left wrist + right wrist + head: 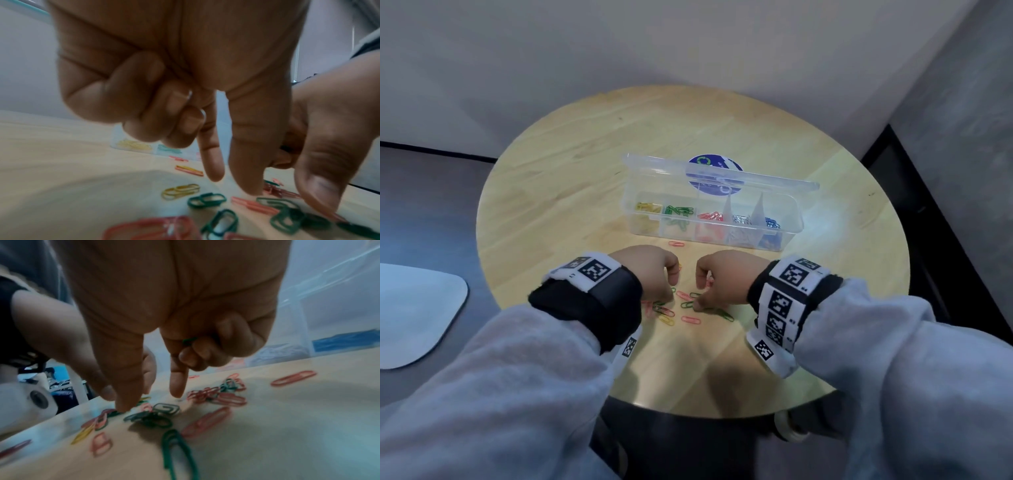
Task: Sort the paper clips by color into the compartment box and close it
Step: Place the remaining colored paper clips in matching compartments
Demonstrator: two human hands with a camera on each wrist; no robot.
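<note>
A clear compartment box (789,230) stands open on the round wooden table (585,154), holding yellow, green, red, silver and blue clips in separate sections. Loose red, green and yellow paper clips (690,319) lie in front of it, between my hands. My left hand (671,291) hovers over them with its thumb and index finger (213,172) pointing down and the other fingers curled; whether they hold anything is hidden. My right hand (150,400) also reaches down with thumb and index, while its curled fingers hold a green clip (190,339).
One red clip (676,244) lies alone just in front of the box. The box's lid (654,164) stands upright behind it. A white rounded surface (414,308) sits off the table to the left. The table's near edge is close under my forearms.
</note>
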